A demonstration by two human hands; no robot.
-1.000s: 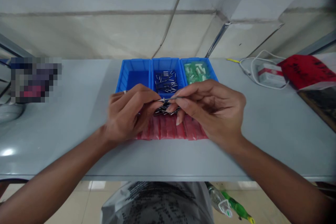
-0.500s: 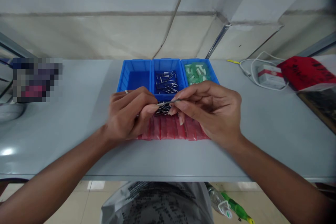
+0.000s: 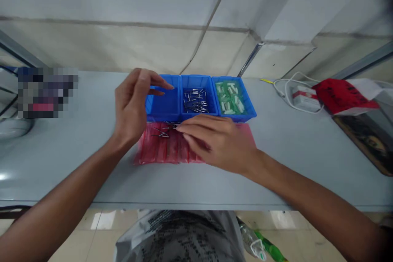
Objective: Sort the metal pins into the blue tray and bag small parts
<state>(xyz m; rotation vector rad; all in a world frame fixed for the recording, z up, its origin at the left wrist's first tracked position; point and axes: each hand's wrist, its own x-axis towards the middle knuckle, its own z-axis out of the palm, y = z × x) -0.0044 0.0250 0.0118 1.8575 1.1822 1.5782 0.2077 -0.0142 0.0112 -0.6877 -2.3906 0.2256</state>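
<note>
My left hand (image 3: 133,100) is raised over the left blue bin (image 3: 164,104), thumb and fingers apart, with nothing visible between them. My right hand (image 3: 215,139) reaches low over a red padded plastic sheet (image 3: 166,149). Its fingertips are at a small pile of thin metal pins (image 3: 164,133), and a narrow gap shows between thumb and forefinger. Part of the pile and of the sheet is hidden under that hand. More thin metal pins (image 3: 196,102) lie loose in the middle blue bin (image 3: 214,104).
The right blue bin (image 3: 250,104) holds white pieces in green plastic (image 3: 230,98). To the right are a white cable (image 3: 287,90), a small white-and-red box (image 3: 306,98), a red packet (image 3: 344,96) and a dark flat object (image 3: 365,143). The table's front edge (image 3: 196,206) runs close to me.
My hands have parted after meeting at a thin metal pin. The left moved up and left to the left bin and opened; the right moved down and left to the pile. The view shifted slightly.
</note>
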